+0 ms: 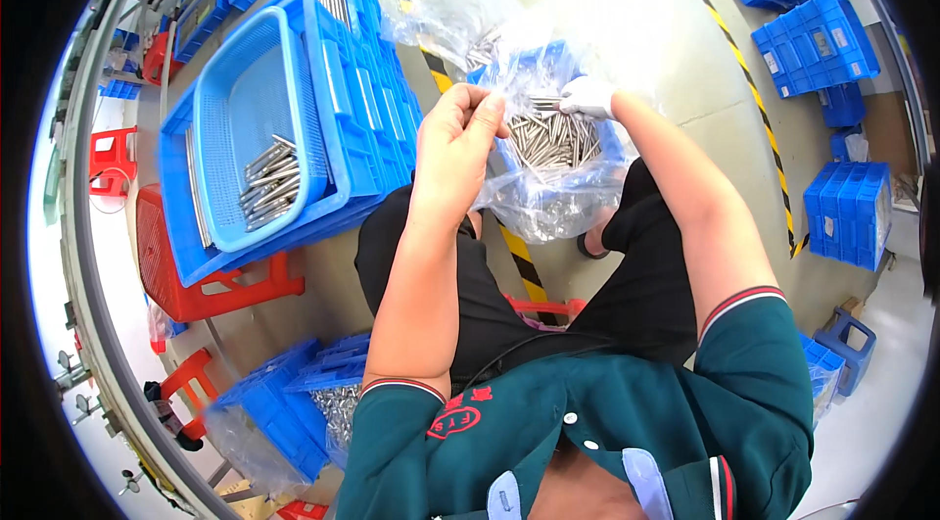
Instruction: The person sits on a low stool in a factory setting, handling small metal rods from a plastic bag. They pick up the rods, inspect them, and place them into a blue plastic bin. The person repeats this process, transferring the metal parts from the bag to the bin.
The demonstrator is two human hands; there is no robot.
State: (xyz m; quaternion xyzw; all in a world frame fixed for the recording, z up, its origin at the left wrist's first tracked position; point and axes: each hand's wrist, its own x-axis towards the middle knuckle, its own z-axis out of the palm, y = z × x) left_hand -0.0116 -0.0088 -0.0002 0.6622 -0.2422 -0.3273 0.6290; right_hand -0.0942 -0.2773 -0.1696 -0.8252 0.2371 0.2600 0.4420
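My left hand (456, 140) is bare and raised in front of me, its fingers closed on the edge of a clear plastic bag (548, 202) that lines a blue bin (548, 65). Inside the bag lies a heap of thin metal rods (558, 138). My right hand (586, 97), in a white glove, reaches down into the bag and closes on several of the rods. To my left, a light blue mesh basket (250, 89) holds a small pile of the same rods (269, 185).
The basket sits in a stack of blue crates (372, 99) on a red stool (211, 290). More blue bins stand at the far right (818, 40), right (847, 212) and lower left (279, 402). A yellow-black floor stripe (739, 65) crosses the floor.
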